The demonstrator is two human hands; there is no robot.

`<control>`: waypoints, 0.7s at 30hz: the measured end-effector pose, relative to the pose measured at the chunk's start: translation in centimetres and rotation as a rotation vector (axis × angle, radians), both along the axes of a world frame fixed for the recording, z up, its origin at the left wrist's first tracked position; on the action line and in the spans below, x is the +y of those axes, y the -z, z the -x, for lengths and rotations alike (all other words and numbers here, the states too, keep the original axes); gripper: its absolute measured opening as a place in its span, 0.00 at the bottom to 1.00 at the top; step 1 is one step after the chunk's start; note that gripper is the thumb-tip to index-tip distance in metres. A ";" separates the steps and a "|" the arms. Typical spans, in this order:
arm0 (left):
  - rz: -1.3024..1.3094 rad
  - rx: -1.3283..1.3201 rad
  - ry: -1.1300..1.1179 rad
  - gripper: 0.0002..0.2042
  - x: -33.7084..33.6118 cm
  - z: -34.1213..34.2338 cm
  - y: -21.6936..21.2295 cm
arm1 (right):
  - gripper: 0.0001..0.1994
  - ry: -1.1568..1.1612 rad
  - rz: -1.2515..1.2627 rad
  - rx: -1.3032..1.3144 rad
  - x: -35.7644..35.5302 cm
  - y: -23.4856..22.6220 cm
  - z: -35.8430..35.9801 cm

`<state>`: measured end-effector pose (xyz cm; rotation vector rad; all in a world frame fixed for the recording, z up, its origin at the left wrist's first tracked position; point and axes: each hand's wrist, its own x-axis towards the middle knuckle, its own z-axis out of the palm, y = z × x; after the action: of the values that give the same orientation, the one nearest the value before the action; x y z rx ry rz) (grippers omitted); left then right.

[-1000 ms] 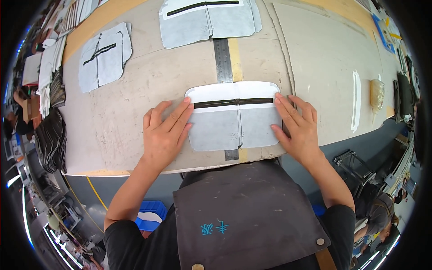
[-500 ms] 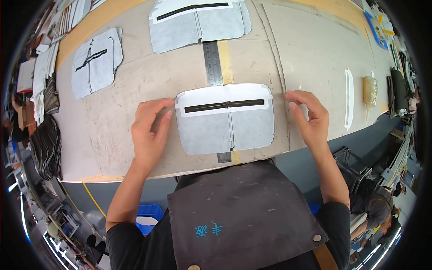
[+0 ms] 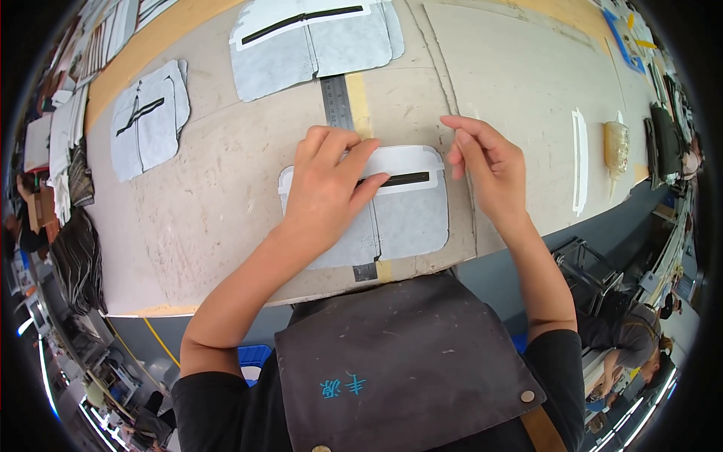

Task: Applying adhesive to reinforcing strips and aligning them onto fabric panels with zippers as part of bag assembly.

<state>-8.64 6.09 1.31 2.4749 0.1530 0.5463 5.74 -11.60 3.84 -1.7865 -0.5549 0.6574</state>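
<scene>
A grey fabric panel [image 3: 410,218] with a white top band and a black slit lies flat on the worktable [image 3: 226,196], over a steel ruler [image 3: 337,102]. My left hand [image 3: 324,188] rests palm down on the panel's left half, its fingers reaching onto the white band and the slit. My right hand [image 3: 486,166] hovers by the panel's upper right corner, fingers apart and slightly curled, holding nothing.
Another grey panel [image 3: 316,41] lies at the table's far edge, a third [image 3: 147,117] to the left. A white strip [image 3: 578,160] and a glue bottle [image 3: 616,147] lie at the right. Stacked material [image 3: 71,256] sits at the left edge. Another person [image 3: 629,346] is lower right.
My left hand has slid right onto the panel's middle. My right hand has lifted off the panel's right edge. The view has shifted so that the panel sits nearer the centre.
</scene>
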 end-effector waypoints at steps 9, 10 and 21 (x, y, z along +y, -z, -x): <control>0.003 0.039 0.020 0.16 -0.5 -0.9 0.1 | 0.17 -0.368 0.029 -0.468 1.7 1.1 -0.5; 0.003 0.039 0.021 0.16 -0.5 -1.0 0.1 | 0.17 -0.368 0.029 -0.468 1.8 1.1 -0.6; 0.185 0.066 0.152 0.12 0.3 -1.4 -0.4 | 0.19 -0.626 0.262 -0.442 2.7 -0.4 -1.5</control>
<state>-7.28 6.43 1.76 2.3017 0.0386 0.3690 7.23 -8.87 4.19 -2.0217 -1.4192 0.7786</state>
